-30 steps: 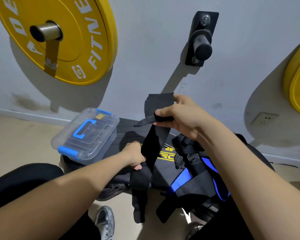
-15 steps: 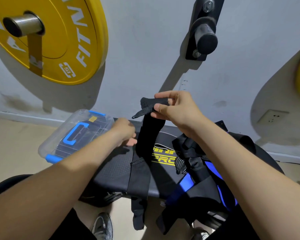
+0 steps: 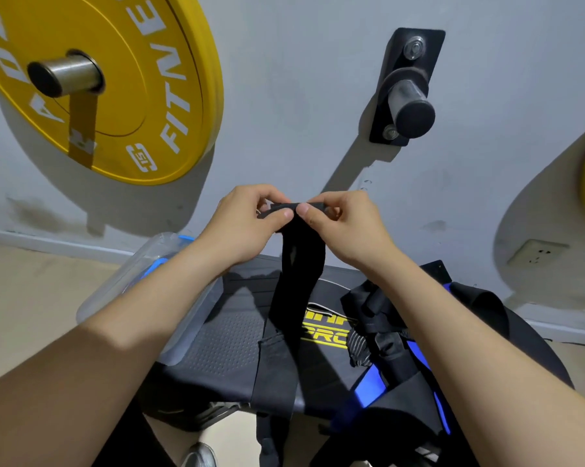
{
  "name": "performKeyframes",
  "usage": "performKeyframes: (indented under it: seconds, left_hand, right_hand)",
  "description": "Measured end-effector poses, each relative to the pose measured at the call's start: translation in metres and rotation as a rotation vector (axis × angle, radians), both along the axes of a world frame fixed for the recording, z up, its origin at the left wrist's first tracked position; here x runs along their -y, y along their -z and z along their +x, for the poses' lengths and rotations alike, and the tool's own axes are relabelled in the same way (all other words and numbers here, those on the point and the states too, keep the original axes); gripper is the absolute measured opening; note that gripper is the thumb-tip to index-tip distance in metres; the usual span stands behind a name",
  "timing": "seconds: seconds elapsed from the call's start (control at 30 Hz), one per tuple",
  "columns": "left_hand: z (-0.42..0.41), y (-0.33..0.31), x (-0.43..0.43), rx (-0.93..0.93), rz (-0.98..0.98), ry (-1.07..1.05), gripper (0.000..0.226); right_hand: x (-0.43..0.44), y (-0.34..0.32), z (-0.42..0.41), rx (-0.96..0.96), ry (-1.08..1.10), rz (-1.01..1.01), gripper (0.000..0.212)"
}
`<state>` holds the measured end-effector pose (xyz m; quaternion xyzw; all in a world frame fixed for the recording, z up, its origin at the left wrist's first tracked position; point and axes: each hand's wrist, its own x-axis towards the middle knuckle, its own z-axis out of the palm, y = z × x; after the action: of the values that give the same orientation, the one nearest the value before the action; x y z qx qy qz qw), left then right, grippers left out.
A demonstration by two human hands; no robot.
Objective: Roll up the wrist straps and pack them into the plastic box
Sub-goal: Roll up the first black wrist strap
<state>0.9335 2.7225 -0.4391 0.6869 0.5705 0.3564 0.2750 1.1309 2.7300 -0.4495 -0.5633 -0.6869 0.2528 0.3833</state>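
1. Both hands are up in front of the wall, level with each other. The left hand (image 3: pixel 247 224) and the right hand (image 3: pixel 345 227) meet at the top end of one black wrist strap (image 3: pixel 299 288).
2. Why so high? Held up like this, the strap hangs straight down under its own weight, flat and untwisted, which I judge is the neat way to start a tight roll.
3. The tail drapes over the bench pad (image 3: pixel 223 348) and off its near edge toward the floor (plenty of length left to wind in).
4. Grip check: it's a narrow pinch on both sides. Each thumb presses the folded top edge against curled fingers, and the two thumb tips nearly touch in the middle. Neither hand has a whole-fist hold on the strap.
5. That top edge looks doubled over, so my read is that the first turn of the roll is just being formed.
6. The plastic box (image 3: pixel 156 251) sits on the far left end of the bench. It's clear with blue fittings and mostly hidden behind the left forearm, so I can't tell from here whether its lid is latched.
7. To the right, a tangled pile of straps (image 3: pixel 385 332), black with blue, waits on the pad under the right forearm, none of it rolled.
8. Nothing shows inside the box, so the packing looks early.
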Motion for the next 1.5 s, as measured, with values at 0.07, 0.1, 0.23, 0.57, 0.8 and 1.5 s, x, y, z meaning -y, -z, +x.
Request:
performKeyframes:
  seconds: [0.07,0.1,0.23,0.57,0.8,1.5]
  left_hand:
    - [-0.001,-0.002,-0.004,0.001,0.011,0.0,0.005]
    - [0.0,-0.003,-0.005,0.021,0.003,0.006,0.004]
    - [0.0,-0.003,-0.011,0.124,0.016,-0.037,0.007]
    - [0.003,-0.009,-0.029,0.603,-0.225,0.059,0.019]
    - [0.005,-0.009,-0.032,0.556,-0.193,0.116,0.025]
    - [0.001,-0.007,-0.017,0.265,-0.042,0.066,0.014]
  right_hand:
    - [0.0,-0.001,-0.001,0.0,-0.045,0.044,0.019]
    - [0.0,0.0,-0.001,-0.023,-0.049,0.063,0.017]
    - [-0.008,0.001,0.0,-0.143,-0.013,0.09,0.016]
    - [-0.023,0.003,0.007,-0.39,-0.077,0.068,0.015]
    - [-0.023,0.003,0.019,-0.307,-0.074,0.066,0.015]
    - [-0.013,0.0,0.01,-0.576,-0.163,-0.194,0.02]
